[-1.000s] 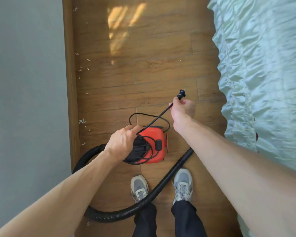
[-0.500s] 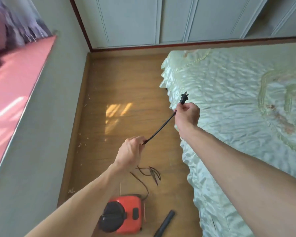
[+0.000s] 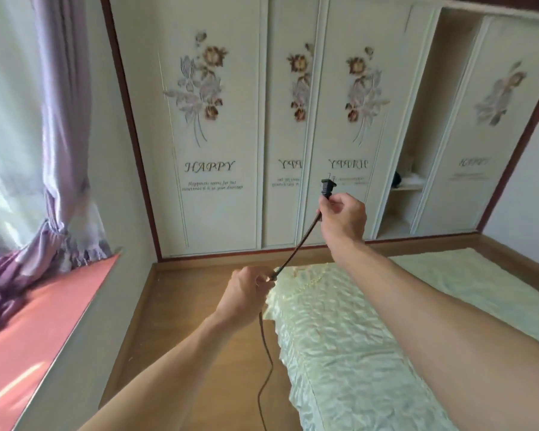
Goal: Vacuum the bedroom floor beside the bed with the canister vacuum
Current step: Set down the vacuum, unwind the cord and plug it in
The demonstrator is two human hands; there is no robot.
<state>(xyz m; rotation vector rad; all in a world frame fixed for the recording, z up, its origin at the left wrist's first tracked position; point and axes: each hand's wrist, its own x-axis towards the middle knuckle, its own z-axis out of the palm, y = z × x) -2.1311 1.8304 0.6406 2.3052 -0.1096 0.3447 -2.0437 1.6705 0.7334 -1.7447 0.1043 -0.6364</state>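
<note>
at the far left a purple curtain [image 3: 59, 181] hangs over a pink windowsill [image 3: 44, 312], newly in view since the head has lifted from the floor. the left hand [image 3: 246, 295] is closed around the black power cord [image 3: 296, 247], which trails down over the wooden floor [image 3: 199, 321] and now runs taut up to the right hand [image 3: 343, 217], pinching just below the plug [image 3: 328, 187]. the wardrobe doors [image 3: 212, 135] stand far behind; the bed [image 3: 355, 337] lies right. the canister vacuum has dropped out of view, below the frame. judging by this, the person is hunting for a socket; no vacuuming has begun.
</note>
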